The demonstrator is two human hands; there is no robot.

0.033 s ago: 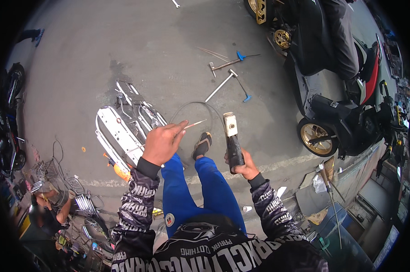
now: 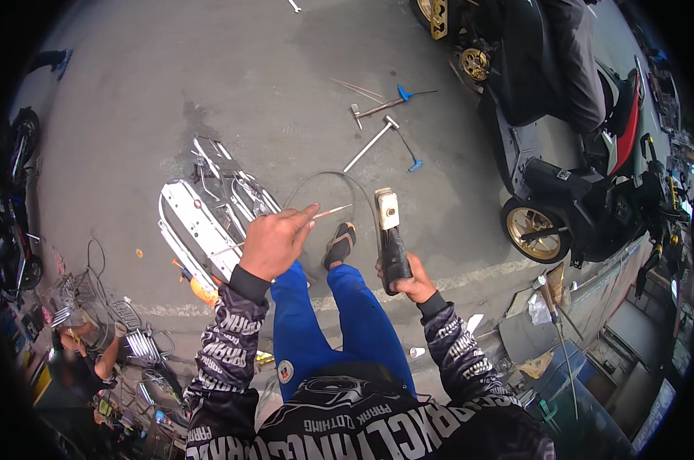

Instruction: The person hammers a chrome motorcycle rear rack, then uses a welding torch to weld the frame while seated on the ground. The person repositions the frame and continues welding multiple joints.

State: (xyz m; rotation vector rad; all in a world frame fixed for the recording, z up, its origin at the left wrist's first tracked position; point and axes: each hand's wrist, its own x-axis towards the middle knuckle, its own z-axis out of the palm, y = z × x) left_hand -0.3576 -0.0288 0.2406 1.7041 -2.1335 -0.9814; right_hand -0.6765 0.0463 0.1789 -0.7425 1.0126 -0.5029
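Observation:
My left hand [image 2: 274, 244], fingers closed, pinches a thin welding rod [image 2: 332, 210]. The rod runs past both sides of the hand, its pale tip pointing right. My right hand [image 2: 414, 280] is wrapped round the black handle of a welding electrode holder [image 2: 388, 208] with a cream head. Between the two hands a dark cable [image 2: 316, 176] arcs above the floor. White metal frame parts [image 2: 197, 222] lie on the floor beyond and left of my left hand. Between my legs and the floor tools, my sandalled foot [image 2: 339, 244] shows.
Hammers [image 2: 368, 146] [image 2: 374, 111], blue-handled tools [image 2: 415, 165] and thin rods [image 2: 355, 90] lie ahead on the concrete. A black scooter [image 2: 550, 184] with gold wheels stands right, a person's leg [image 2: 581, 69] over it. Another person [image 2: 82, 360] sits lower left among metal racks [image 2: 141, 337].

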